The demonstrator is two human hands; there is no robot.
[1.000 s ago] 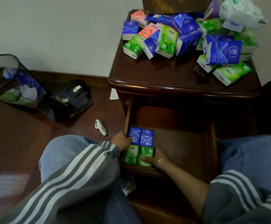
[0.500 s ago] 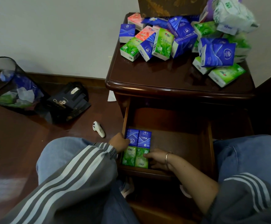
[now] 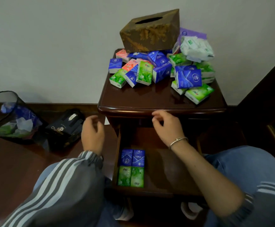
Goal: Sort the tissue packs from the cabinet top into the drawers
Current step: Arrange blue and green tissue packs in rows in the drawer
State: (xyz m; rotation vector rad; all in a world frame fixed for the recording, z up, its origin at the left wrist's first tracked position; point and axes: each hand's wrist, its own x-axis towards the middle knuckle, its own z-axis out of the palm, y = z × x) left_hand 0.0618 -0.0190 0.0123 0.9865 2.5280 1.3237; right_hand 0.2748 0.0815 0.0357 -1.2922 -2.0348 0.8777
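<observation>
A heap of blue, green and pink tissue packs covers the back of the dark wooden cabinet top. Below it the drawer is pulled out. Two blue packs and two green packs lie side by side in its left part. My left hand hovers left of the cabinet, fingers curled loosely and holding nothing. My right hand, with a bracelet at the wrist, is raised just below the cabinet's front edge, fingers apart and holding nothing.
A brown patterned tissue box stands at the back of the cabinet top, with a white-green wrapped bundle to its right. On the floor at left are a black mesh bin and a black bag. My knees flank the drawer.
Both hands have left the packs in the drawer and risen toward the cabinet's front edge. The view has tilted up, so the brown tissue box now shows whole.
</observation>
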